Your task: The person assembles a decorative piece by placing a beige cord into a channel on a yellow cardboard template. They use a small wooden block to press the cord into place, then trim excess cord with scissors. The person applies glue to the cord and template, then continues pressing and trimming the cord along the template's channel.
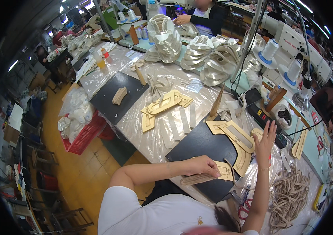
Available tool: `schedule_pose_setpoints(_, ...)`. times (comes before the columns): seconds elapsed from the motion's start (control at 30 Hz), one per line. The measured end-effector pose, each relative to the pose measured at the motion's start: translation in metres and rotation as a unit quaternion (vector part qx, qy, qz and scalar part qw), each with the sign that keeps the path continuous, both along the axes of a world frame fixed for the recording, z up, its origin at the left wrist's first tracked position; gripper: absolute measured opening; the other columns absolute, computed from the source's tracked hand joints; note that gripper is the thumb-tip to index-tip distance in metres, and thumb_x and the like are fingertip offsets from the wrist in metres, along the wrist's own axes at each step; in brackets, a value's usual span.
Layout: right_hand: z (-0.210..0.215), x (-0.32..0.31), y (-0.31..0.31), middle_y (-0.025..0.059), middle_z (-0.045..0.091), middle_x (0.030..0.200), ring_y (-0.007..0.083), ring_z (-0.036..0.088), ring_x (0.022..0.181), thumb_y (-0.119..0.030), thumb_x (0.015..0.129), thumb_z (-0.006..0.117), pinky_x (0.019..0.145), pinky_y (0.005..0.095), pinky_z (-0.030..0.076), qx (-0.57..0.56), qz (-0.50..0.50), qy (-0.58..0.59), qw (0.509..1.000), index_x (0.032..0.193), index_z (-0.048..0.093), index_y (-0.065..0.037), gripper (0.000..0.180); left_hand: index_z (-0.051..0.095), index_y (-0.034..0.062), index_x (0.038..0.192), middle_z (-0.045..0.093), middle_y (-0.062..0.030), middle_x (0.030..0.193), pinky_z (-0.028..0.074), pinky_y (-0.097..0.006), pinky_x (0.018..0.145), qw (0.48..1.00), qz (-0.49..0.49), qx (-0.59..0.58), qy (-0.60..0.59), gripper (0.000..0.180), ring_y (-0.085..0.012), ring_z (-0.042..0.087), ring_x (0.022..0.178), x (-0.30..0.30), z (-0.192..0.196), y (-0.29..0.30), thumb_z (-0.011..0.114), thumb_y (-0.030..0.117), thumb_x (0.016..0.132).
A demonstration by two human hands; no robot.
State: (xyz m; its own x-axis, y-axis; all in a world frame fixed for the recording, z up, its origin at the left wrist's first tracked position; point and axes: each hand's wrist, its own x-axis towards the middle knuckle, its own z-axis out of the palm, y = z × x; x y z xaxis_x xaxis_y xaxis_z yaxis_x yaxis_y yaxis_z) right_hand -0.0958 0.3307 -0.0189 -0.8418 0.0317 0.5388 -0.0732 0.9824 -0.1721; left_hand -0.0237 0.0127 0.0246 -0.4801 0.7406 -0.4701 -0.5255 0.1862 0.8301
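Note:
My left hand [204,166] is closed over the near part of a black mat [192,145]. Its fingertips rest at a pale yellow template board [224,170] with a cut-out; what they pinch is hidden. Just below that hand lies a stack of beige fabric strips [197,179]. My right hand [266,139] is stretched out with fingers apart, over another pale yellow template [257,134] beside the mat's right side. Between the hands, more slotted templates [237,136] overlap on the mat. A thin beige strip [231,170] curves across the board near my left hand.
A heap of beige strips [289,197] lies at right, near red-handled scissors [245,209]. A second black mat [119,96] holds a small beige stack [120,96]. Wooden-handled tools [216,103], thread cones [269,51] and stacked shiny pieces [220,64] stand farther back. A co-worker's hand [183,19] is beyond.

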Motion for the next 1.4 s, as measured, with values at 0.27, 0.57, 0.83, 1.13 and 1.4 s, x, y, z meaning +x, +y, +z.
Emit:
schedule_pose_setpoints(0.27,-0.008,-0.037,0.005,0.0144,0.037,0.160,0.0362,0.036,0.147,-0.047,0.089,0.069,0.119,0.0571,0.025,0.086,-0.122,-0.322,0.935,0.158,0.032,-0.016,0.084,0.075,0.0018,0.099,0.071,-0.0012,0.089,0.049,-0.023,0.072,0.999,0.028,0.025,-0.035,0.021,-0.0072,0.062,0.081,0.003,-0.013,-0.014,0.078,0.021,0.090)
schedule_pose_setpoints(0.57,0.015,0.007,0.052,0.0158,0.053,0.147,0.0355,0.057,0.128,-0.044,0.064,0.088,0.106,0.0507,0.044,0.021,-0.133,-0.320,0.938,0.155,0.035,-0.008,0.111,0.073,0.0025,0.099,0.072,-0.0019,0.091,0.050,-0.023,0.070,0.997,0.035,0.044,-0.043,0.019,-0.0071,0.064,0.081,0.000,-0.017,-0.012,0.077,0.020,0.091)
schedule_pose_setpoints(0.83,-0.007,0.027,0.078,0.0205,0.069,0.114,0.0399,0.067,0.104,-0.032,0.062,0.088,0.086,0.0447,0.054,-0.070,-0.079,-0.300,0.948,0.142,0.048,-0.006,0.093,0.072,0.0013,0.098,0.071,-0.0024,0.091,0.050,-0.022,0.071,0.999,0.019,0.024,-0.042,0.019,-0.0077,0.064,0.080,0.001,-0.023,-0.004,0.076,0.018,0.092)
schedule_pose_setpoints(1.13,0.037,0.041,0.042,0.0215,0.054,0.129,0.0414,0.055,0.117,-0.002,0.064,0.086,0.099,0.0452,0.049,-0.153,-0.008,-0.100,0.983,0.147,0.041,-0.008,0.095,0.072,0.0014,0.098,0.071,-0.0032,0.092,0.050,-0.023,0.074,0.997,0.034,0.017,-0.061,0.016,-0.0080,0.064,0.082,0.001,-0.014,-0.002,0.075,0.016,0.092)
schedule_pose_setpoints(1.4,0.077,0.090,0.068,0.0122,0.055,0.135,0.0252,0.059,0.119,-0.019,0.075,0.087,0.101,0.0356,0.049,-0.381,-0.048,0.097,0.918,0.146,0.041,0.000,0.088,0.067,0.0005,0.107,0.069,-0.0034,0.097,0.053,-0.025,0.081,0.983,0.107,0.093,-0.120,0.015,-0.0091,0.064,0.091,0.012,-0.031,0.014,0.070,0.010,0.095)
